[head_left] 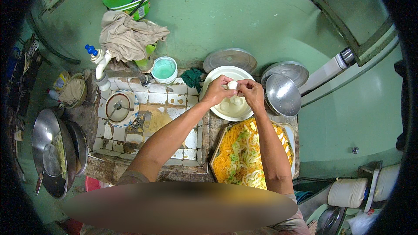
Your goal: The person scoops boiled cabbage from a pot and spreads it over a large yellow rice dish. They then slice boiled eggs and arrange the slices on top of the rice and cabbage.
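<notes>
Both hands meet above a wide white bowl (230,116) beside the tiled sink. Between my fingertips is a smooth white egg (232,85). My left hand (216,91) grips it from the left with its fingers curled. My right hand (253,93) is closed at the egg's right side, thumb and fingers pinched against it. Pale rounded eggs (230,103) lie in the bowl under my hands, partly hidden by them. Below my right forearm, a large tray (213,160) holds shredded orange, green and white food.
A tiled sink (176,100) with a patterned bowl (136,109) lies left. Behind stand a small teal-lined tub (164,70), a dark green cloth (192,78) and a round metal lid (230,61). A metal colander (283,95) leans right. A large wok (45,132) is far left.
</notes>
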### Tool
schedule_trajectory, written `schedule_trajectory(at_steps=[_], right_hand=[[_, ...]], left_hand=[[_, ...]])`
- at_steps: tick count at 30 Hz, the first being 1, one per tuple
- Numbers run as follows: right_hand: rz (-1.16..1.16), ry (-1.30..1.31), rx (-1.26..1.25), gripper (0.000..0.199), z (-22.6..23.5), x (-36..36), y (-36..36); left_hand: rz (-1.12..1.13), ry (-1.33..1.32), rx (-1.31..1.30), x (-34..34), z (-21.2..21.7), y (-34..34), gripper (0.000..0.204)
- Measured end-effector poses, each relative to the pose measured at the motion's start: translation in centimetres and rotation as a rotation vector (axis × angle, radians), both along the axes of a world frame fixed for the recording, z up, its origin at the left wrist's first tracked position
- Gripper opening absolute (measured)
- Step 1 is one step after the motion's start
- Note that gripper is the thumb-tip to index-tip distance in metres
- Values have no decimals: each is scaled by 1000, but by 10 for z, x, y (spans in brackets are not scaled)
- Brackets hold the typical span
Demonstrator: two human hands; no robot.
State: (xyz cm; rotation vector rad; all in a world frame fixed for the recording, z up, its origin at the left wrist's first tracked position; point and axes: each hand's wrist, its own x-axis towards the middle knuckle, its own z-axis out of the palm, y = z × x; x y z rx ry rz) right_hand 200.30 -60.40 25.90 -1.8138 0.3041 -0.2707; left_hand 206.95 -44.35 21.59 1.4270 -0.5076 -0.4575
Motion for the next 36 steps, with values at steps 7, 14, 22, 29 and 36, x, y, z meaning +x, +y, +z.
schedule_trajectory(at_steps=[7, 14, 22, 29, 36], right_hand=[[13, -8, 2, 21, 0, -4, 0], [108, -26, -83, 26, 6, -5, 6], [46, -25, -61, 21, 6, -2, 2], [9, -5, -67, 19, 7, -5, 8], [14, 34, -134, 18, 3, -4, 6]], left_hand=[[-128, 154, -128, 2, 3, 5, 53], [-97, 2, 14, 2, 15, 6, 50], [-114, 56, 32, 0, 24, 9, 48], [-107, 28, 89, 0, 18, 8, 52], [-136, 72, 92, 0, 21, 11, 54]])
